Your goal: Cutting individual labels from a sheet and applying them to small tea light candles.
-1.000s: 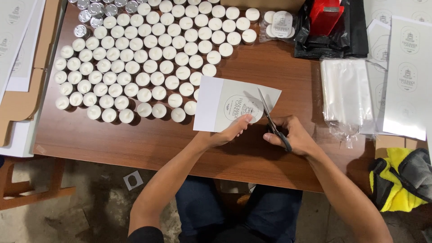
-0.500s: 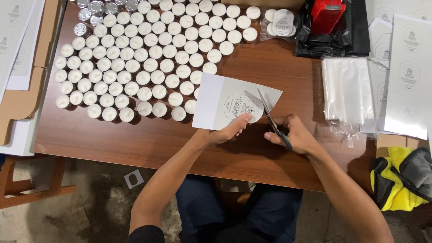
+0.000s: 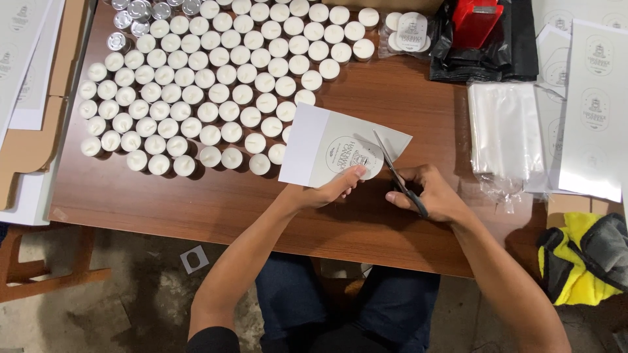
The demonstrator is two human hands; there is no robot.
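My left hand (image 3: pixel 331 190) pinches the near edge of a white paper sheet (image 3: pixel 314 147) printed with a round label, holding it just above the brown wooden table (image 3: pixel 196 202). My right hand (image 3: pixel 428 194) grips black-handled scissors (image 3: pixel 396 172), whose blades point up and away into the sheet's right side beside the round label. Left of the sheet, many white tealight candles (image 3: pixel 209 85) stand in tight rows.
A stack of clear plastic bags (image 3: pixel 504 131) and printed label sheets (image 3: pixel 592 111) lie at the right. A black bag with a red object (image 3: pixel 474 29) sits at the back. A yellow and grey cloth (image 3: pixel 582 261) hangs at the right edge. Cardboard (image 3: pixel 26 150) lies left.
The sheet has turned very slightly in my left hand and the scissors have crept a little along the cut. Both hands stay in almost the same place.
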